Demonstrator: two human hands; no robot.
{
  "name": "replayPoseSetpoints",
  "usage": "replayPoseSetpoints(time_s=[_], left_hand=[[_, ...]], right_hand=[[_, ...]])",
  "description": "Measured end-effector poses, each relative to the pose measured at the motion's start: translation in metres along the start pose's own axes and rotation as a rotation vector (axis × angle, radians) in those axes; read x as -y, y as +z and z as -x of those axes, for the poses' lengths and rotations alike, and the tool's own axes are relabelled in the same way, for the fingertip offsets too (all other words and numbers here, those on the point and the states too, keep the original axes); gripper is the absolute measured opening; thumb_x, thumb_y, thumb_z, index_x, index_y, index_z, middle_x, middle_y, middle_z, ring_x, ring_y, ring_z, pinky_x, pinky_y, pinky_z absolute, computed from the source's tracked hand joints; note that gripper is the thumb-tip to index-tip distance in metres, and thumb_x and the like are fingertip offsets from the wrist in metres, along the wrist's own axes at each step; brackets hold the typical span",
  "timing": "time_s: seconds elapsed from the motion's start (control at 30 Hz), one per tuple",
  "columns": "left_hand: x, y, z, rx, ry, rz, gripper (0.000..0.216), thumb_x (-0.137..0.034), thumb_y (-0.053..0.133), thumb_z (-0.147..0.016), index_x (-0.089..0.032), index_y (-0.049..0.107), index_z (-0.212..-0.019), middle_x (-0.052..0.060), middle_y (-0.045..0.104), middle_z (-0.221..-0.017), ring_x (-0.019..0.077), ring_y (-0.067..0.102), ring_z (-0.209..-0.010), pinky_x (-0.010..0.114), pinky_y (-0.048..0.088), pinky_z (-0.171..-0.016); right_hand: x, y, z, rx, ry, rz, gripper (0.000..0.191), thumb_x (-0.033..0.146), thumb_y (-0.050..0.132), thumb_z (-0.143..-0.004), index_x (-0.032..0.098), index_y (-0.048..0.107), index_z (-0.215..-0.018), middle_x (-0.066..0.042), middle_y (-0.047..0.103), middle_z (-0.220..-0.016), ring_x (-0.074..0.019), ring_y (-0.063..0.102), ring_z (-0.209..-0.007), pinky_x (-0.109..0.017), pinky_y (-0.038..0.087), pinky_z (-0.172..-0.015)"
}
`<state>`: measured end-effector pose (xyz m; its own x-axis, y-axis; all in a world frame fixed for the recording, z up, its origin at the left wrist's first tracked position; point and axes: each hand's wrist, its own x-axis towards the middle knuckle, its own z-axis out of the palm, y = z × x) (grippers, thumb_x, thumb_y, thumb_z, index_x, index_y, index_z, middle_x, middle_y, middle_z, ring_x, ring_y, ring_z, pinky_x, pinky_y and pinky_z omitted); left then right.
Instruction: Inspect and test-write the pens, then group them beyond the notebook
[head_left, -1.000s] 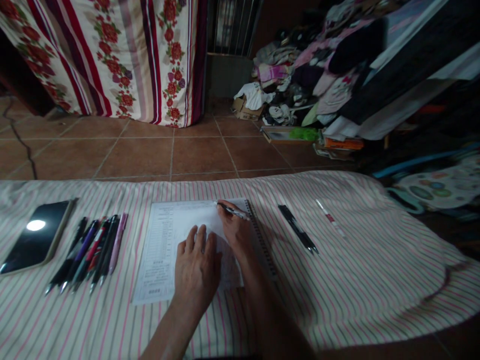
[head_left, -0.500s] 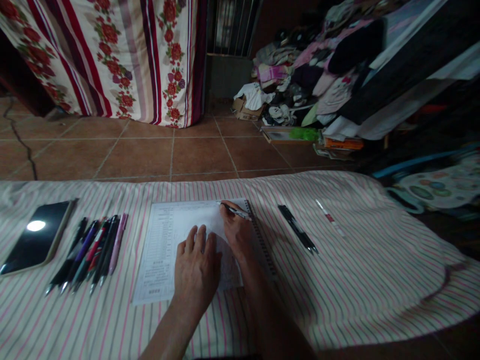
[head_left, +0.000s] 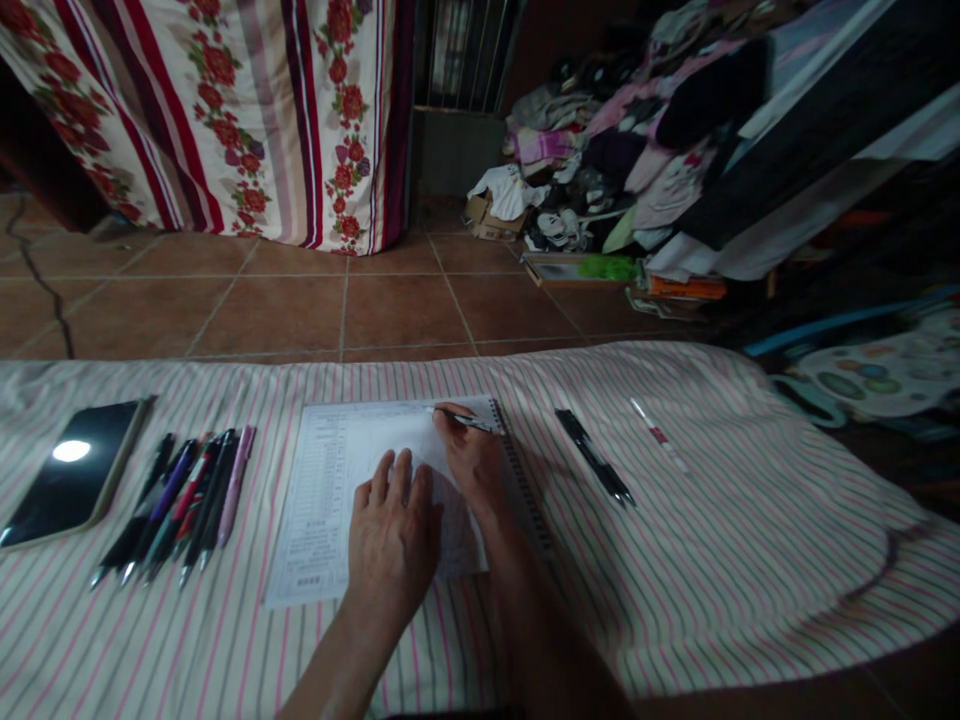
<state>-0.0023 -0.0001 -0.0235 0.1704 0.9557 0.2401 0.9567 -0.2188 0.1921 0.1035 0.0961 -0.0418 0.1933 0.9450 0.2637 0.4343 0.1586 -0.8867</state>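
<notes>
A spiral-bound sheet of paper (head_left: 315, 500), printed along its left side, lies on a striped cloth (head_left: 750, 560). My left hand (head_left: 394, 530) rests flat on the lower middle of the page, fingers stretched out and holding nothing. Near the page's top right, my right hand (head_left: 476, 460) grips a pen (head_left: 472, 421), its tip at the paper near the top edge. Faint marks run along that upper edge, too small to read. To the right of the page lie black pens (head_left: 592, 455) side by side and a white pen with a red band (head_left: 660, 435).
On the left, several pens (head_left: 180, 505) lie in a row beside a dark phone (head_left: 75, 470). Beyond the cloth are the tiled floor (head_left: 285, 305), a floral curtain (head_left: 277, 120) and a heap of clothes (head_left: 615, 150) at the far right.
My right hand and the pen have shifted slightly left along the top of the page. My left hand stays where it was.
</notes>
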Motion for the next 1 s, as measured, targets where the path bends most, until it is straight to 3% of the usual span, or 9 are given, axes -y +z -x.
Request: replayPoseSetpoints(time_s=[0.2,0.4,0.53,0.67,0.8,1.0], left_hand=[[-0.001,-0.004,-0.001,0.021,0.000,0.002,0.033,-0.021,0.048,-0.084,-0.017,0.055,-0.116,0.014,0.051,-0.132,0.0320,0.041,-0.125,0.045,0.044,-0.087],[-0.001,-0.004,-0.001,0.018,0.002,-0.007,0.031,-0.022,0.048,-0.085,-0.017,0.056,-0.114,0.014,0.052,-0.131,0.0321,0.042,-0.124,0.045,0.044,-0.087],[-0.001,-0.005,0.000,0.021,0.009,-0.025,0.031,-0.022,0.046,-0.085,-0.017,0.056,-0.115,0.014,0.052,-0.131,0.0323,0.042,-0.124,0.044,0.044,-0.086],[-0.001,-0.005,0.001,0.015,0.012,-0.045,0.031,-0.021,0.047,-0.085,-0.017,0.056,-0.114,0.014,0.052,-0.131,0.0325,0.043,-0.123,0.044,0.044,-0.085],[0.000,-0.005,0.002,-0.004,0.040,-0.065,0.032,-0.023,0.044,-0.086,-0.017,0.055,-0.116,0.014,0.053,-0.130,0.0322,0.043,-0.122,0.044,0.043,-0.085],[0.000,-0.006,0.002,-0.014,0.056,-0.088,0.033,-0.028,0.043,-0.087,-0.017,0.056,-0.115,0.015,0.053,-0.129,0.0319,0.044,-0.122,0.044,0.043,-0.085]], right_hand=[[0.001,-0.003,0.000,-0.080,0.030,-0.095,0.035,0.042,0.049,-0.080,0.013,0.064,-0.093,-0.012,0.069,-0.088,-0.0188,0.066,-0.074,-0.032,0.053,-0.071],[0.021,-0.020,0.002,-0.085,0.167,-0.228,0.041,0.052,0.045,-0.081,0.015,0.059,-0.090,-0.008,0.068,-0.084,-0.0145,0.064,-0.056,-0.025,0.052,-0.051],[0.023,-0.036,0.001,-0.065,0.124,-0.167,0.035,0.046,0.041,-0.085,0.017,0.059,-0.085,-0.007,0.067,-0.094,-0.0117,0.065,-0.058,-0.022,0.051,-0.056],[0.007,-0.045,-0.001,-0.040,0.099,-0.040,0.031,0.044,0.042,-0.084,0.017,0.057,-0.082,-0.007,0.069,-0.085,-0.0124,0.063,-0.057,-0.023,0.051,-0.056],[-0.002,-0.054,0.000,-0.032,0.038,-0.009,0.031,0.044,0.045,-0.084,0.017,0.055,-0.096,-0.008,0.069,-0.080,-0.0161,0.065,-0.070,-0.026,0.051,-0.062],[0.004,-0.075,0.005,-0.013,0.027,0.101,0.036,0.044,0.046,-0.084,0.016,0.056,-0.103,-0.007,0.068,-0.074,-0.0188,0.065,-0.069,-0.028,0.049,-0.063]])
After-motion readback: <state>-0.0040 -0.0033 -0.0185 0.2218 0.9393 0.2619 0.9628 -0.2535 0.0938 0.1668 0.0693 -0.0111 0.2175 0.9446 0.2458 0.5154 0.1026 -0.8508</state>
